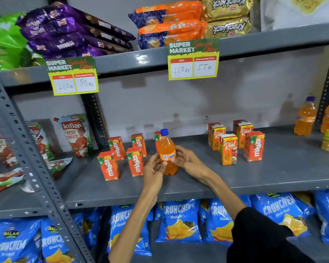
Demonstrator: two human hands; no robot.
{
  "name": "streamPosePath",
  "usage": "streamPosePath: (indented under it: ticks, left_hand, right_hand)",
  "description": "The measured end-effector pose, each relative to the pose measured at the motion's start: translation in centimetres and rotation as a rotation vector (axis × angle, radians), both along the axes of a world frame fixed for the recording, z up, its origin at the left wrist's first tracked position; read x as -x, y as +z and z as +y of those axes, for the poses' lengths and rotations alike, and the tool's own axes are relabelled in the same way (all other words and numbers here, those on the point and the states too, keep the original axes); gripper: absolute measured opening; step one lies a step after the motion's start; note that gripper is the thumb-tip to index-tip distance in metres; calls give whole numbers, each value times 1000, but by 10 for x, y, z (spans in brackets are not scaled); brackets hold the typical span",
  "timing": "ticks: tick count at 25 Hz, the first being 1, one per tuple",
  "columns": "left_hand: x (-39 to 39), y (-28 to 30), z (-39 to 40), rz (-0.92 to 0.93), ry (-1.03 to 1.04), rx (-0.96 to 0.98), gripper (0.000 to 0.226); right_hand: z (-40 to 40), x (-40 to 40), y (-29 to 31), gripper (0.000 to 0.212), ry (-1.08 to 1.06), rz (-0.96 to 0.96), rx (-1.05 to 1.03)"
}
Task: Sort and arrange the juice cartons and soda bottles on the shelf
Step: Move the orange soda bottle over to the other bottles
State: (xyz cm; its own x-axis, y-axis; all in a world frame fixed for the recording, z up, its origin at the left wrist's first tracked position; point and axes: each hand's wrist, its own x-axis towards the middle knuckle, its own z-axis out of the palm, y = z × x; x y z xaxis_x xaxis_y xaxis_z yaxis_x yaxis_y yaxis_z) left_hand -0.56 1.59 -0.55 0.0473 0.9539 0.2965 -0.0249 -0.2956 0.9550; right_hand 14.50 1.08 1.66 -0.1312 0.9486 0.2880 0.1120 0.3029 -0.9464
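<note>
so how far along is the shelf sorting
Partly done. Five Maaza cartons stand grouped at left, though one stray Maaza sits among the Real cartons. In hand: both the left hand and right hand are around a Fanta bottle standing mid-shelf. Left: moving it to the bottles at far right, and the stray.

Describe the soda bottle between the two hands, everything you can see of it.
The soda bottle is clear plastic filled with orange drink, with a blue screw cap and a Fanta label around its middle. It stands upright on the grey shelf, just right of a group of orange juice cartons, one partly hidden behind it. The left hand and right hand cup its sides, fingers touching near the label.
</note>
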Motion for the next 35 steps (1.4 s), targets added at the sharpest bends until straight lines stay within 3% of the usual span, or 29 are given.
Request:
streamPosePath:
  ticks: [5, 10, 15, 19, 23, 35]
  left_hand:
    - [-24, 1, -46, -45, -39, -70, 37]
    - [-97, 0, -99, -74, -126, -97, 36]
    - [-219, -4, -117, -110, -223, -85, 41]
    - [-324, -7, -108, -22, -263, -105, 44]
    - [-409, -3, -88, 60, -266, -59, 46]
    - [-474, 15, -48, 193, -201, 74, 45]
  right_hand:
    - [-45, -32, 2, 47, 5, 34, -19]
    - [-100, -108, -1, 46, -37, 70, -50]
    - [-138, -225, -2, 47, -120, 99, -72]
    - [-142, -319, -3, 52, -235, 157, -58]
    - [-132, -389, -5, 43, -357, 235, -53]
    - [-103, -397, -3, 43, -862, 47, -130]
